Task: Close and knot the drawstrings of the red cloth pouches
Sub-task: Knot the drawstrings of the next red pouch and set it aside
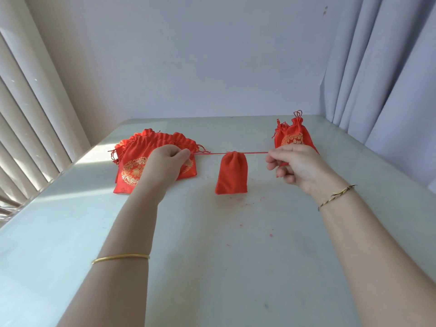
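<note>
Pale desk (212, 256) with a flat pile of red pouches (132, 161) on the left and tied ones (295, 135) back right, and one cinched red pouch (231, 173) is midway between the hands, left hand (165, 161) and right hand (295, 166) each pinching an end of its taut drawstring (254, 152).

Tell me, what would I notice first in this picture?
A small red pouch in the middle of the table, its drawstring pulled tight sideways between the left hand and the right hand. A pile of gold-patterned pouches lies at the left, and closed pouches sit far right.
</note>
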